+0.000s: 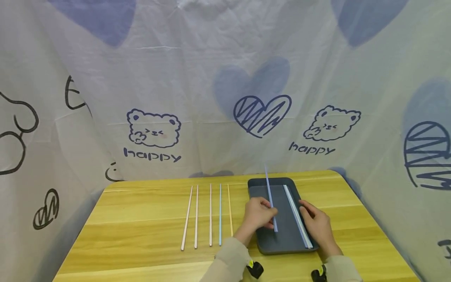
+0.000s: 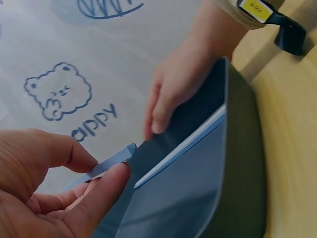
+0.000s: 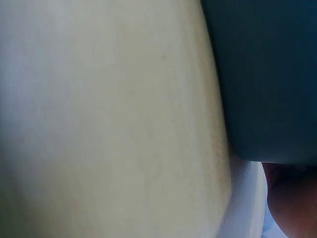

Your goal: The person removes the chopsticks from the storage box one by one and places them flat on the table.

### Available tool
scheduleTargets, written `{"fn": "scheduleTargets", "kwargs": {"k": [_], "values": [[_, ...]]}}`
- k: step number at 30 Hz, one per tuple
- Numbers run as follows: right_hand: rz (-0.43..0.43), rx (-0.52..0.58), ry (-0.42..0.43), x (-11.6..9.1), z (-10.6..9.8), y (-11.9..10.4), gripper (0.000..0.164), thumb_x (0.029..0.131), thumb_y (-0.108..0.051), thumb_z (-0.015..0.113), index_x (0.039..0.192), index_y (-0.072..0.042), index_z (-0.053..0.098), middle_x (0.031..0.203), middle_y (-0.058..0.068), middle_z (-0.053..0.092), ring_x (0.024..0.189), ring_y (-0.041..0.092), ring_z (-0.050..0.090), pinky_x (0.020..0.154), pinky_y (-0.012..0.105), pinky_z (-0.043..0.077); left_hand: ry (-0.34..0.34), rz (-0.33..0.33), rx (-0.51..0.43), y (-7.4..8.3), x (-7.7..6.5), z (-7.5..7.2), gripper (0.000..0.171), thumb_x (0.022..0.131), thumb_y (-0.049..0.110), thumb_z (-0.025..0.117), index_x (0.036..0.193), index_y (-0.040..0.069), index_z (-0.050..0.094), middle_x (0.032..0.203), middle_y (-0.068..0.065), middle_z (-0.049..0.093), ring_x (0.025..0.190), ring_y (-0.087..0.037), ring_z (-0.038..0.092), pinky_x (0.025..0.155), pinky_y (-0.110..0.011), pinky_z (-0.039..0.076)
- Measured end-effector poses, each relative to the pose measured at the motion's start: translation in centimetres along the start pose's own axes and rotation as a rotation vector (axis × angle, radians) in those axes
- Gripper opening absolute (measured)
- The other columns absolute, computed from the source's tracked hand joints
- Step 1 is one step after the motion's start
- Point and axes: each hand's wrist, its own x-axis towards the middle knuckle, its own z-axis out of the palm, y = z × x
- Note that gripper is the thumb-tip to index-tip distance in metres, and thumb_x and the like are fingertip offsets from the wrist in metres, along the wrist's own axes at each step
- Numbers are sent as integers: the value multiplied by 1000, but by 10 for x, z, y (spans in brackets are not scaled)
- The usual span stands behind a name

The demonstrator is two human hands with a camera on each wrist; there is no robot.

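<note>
In the head view my left hand [image 1: 260, 213] pinches a thin pale blue stick [image 1: 269, 192] near its lower end, over the dark tray [image 1: 262, 247]. Seen from the left wrist, thumb and fingertips grip the stick [image 2: 111, 159], whose end looks angular. My right hand [image 1: 318, 225] rests at the tray's right rim, its fingers fairly straight; that hand [image 2: 181, 82] also shows in the left wrist view. White and pale blue sticks [image 1: 297, 215] lie side by side along the tray's right side. Mostly the tray's outer wall [image 3: 272, 84] fills the right of the right wrist view.
Left of the tray, several thin sticks lie spaced apart on the wooden table [image 1: 141, 219]: pale pinkish ones [image 1: 196, 217], a blue one [image 1: 220, 215] and a yellow one [image 1: 230, 207]. A printed cloth [image 1: 208, 149] hangs behind the table and at its sides.
</note>
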Motion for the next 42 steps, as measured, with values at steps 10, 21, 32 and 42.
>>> {"fn": "scheduleTargets", "kwargs": {"k": [10, 21, 32, 42], "values": [[27, 6, -15, 0, -2, -1, 43, 110, -30, 57, 146, -10, 63, 144, 20, 65, 132, 42, 63, 111, 58, 51, 40, 12, -42, -3, 2, -28, 7, 86, 0, 71, 90, 1, 65, 67, -4, 67, 41, -8, 61, 46, -31, 61], [27, 10, -11, 0, -1, 0, 42, 110, -31, 57, 146, -11, 64, 144, 19, 65, 131, 41, 64, 110, 57, 52, 51, 20, -36, -9, -1, -63, 13, 87, 3, 69, 99, -3, 68, 75, -11, 72, 44, -10, 62, 54, -37, 65], [31, 10, -24, 0, -2, 1, 43, 110, -31, 56, 147, -11, 63, 146, 19, 64, 132, 40, 64, 110, 57, 52, 99, 19, 35, -23, -8, -102, 26, 89, 2, 65, 112, -9, 70, 74, -6, 70, 49, -10, 63, 53, -31, 63], [27, -1, -18, 1, -1, 1, 42, 110, -31, 56, 147, -12, 63, 145, 17, 65, 131, 38, 65, 109, 56, 52, 160, 13, 18, -24, -21, -133, 32, 89, -1, 63, 118, -13, 69, 80, -11, 70, 57, -12, 66, 54, -32, 64]]}}
